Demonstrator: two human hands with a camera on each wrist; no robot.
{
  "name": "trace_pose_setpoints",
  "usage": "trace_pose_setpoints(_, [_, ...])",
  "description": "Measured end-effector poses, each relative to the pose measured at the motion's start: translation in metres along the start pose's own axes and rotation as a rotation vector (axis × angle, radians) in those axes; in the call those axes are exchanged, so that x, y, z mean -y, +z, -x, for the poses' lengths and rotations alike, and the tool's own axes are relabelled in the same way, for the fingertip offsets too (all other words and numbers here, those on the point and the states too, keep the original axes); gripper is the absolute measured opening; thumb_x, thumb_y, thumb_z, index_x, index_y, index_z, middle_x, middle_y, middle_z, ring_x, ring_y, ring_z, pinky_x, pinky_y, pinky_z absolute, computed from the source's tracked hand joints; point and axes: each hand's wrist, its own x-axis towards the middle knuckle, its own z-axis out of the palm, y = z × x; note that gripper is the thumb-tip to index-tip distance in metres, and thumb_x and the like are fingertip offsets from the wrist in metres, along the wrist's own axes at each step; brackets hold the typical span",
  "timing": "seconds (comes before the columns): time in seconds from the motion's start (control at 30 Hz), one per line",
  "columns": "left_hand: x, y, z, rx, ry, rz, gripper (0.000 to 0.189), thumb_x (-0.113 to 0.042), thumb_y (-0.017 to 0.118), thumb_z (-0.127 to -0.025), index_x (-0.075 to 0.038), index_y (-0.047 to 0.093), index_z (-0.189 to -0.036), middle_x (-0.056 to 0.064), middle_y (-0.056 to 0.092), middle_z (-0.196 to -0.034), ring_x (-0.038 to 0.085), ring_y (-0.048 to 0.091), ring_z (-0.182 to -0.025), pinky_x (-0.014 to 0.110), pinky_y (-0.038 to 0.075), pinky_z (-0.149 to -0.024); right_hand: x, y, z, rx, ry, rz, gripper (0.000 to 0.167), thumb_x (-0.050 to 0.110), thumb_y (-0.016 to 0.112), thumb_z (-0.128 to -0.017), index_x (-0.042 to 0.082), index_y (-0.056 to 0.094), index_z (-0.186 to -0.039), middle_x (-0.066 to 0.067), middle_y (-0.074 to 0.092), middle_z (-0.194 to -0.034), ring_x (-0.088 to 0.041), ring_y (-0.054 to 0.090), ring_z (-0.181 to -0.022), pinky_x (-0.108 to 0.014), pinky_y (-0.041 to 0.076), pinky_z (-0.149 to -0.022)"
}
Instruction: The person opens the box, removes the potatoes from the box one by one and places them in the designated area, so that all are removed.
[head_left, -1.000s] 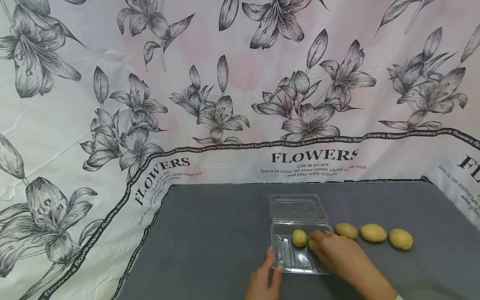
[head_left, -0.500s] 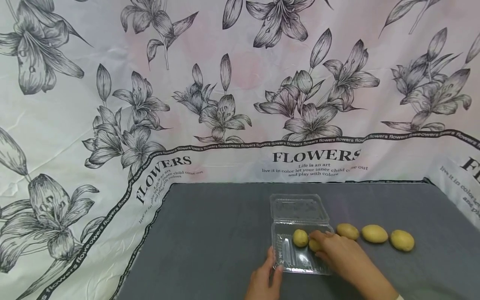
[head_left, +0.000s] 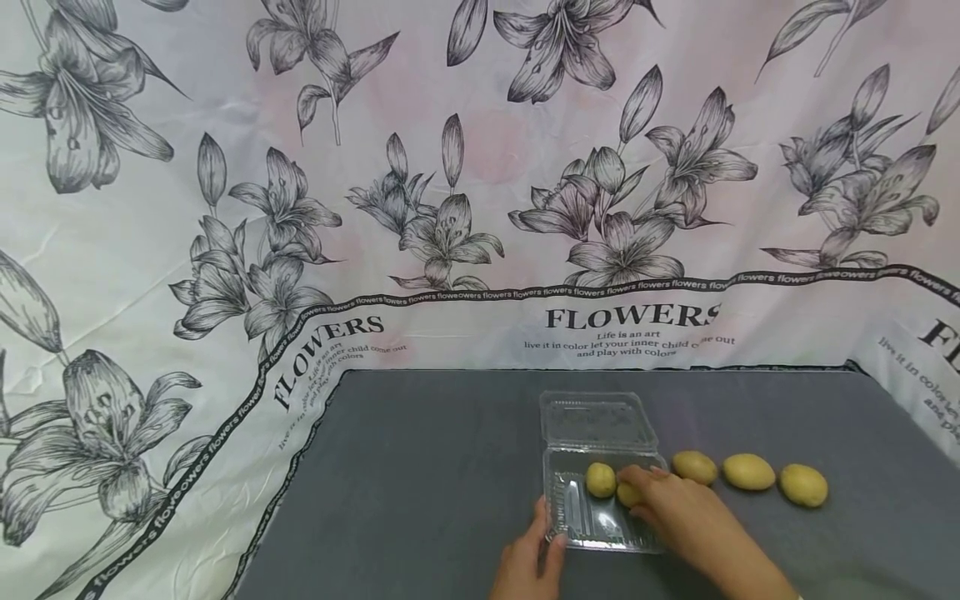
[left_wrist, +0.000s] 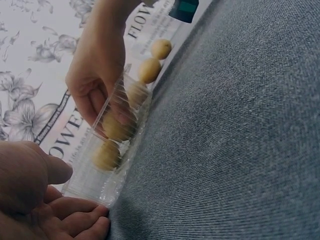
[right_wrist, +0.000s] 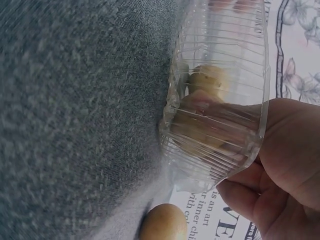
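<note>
A clear plastic clamshell container stands with its lid folded back behind it. My left hand grips its near left corner, thumb at the front and fingers along the left side. Inside lies one small yellow potato. Just right of it, my right hand reaches in over the right wall and holds a second potato low in the container. That potato shows only partly in the head view, behind the fingers. Through the clear wall in the right wrist view, my fingers lie around it.
Three more potatoes lie in a row right of the container: one near its right wall, a middle one and a far right one. Grey cloth covers the table. A flower-printed curtain hangs behind and on the sides.
The head view shifts slightly. Both hands, the container and the potatoes otherwise stay as they were, with my right hand holding the same potato inside.
</note>
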Motion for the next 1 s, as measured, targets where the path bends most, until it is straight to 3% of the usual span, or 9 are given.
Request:
trace_pose_setpoints(0.17, [-0.001,0.000,0.001,0.008,-0.017,-0.001,0.068,-0.051,0.054,-0.109,-0.010,0.044,-0.162,-0.001,0.061,-0.148,0.016,0.057,-0.136,0.042,0.049,-0.115,0.001,0.001,0.001,0.012,0.008,0.007,0.047,0.015,0.096,-0.073,0.019,0.071,-0.113,0.000,0.072,-0.088,-0.022,0.073,-0.078,-0.034,0.056,-0.058])
trace_pose_setpoints(0.47, [0.001,0.002,0.001,-0.011,-0.012,0.000,0.067,-0.051,0.054,-0.109,-0.011,0.044,-0.162,-0.002,0.062,-0.148,0.015,0.059,-0.135,0.042,0.050,-0.114,0.002,0.000,0.001,0.038,0.031,-0.023,0.049,0.011,0.095,-0.073,0.019,0.071,-0.115,0.000,0.076,-0.094,-0.028,0.076,-0.094,-0.038,0.060,-0.062])
trace_pose_setpoints(0.8, [0.004,0.002,0.001,-0.021,0.023,-0.015,0.066,-0.050,0.054,-0.110,-0.011,0.045,-0.161,-0.002,0.062,-0.148,0.017,0.061,-0.132,0.043,0.053,-0.110,0.002,-0.002,0.001,0.060,0.056,-0.086,0.049,0.005,0.092,-0.076,0.021,0.070,-0.118,-0.005,0.077,-0.115,-0.032,0.075,-0.110,-0.045,0.064,-0.075])
trace_pose_setpoints(1.0, [-0.014,-0.005,0.003,-0.025,0.048,-0.022,0.063,-0.040,0.057,-0.110,-0.002,0.046,-0.159,0.005,0.062,-0.148,0.018,0.061,-0.132,0.040,0.052,-0.111,-0.001,-0.002,0.002,0.026,0.040,-0.116,0.051,0.003,0.091,-0.078,0.020,0.070,-0.121,0.001,0.076,-0.115,-0.018,0.075,-0.091,-0.032,0.062,-0.068])
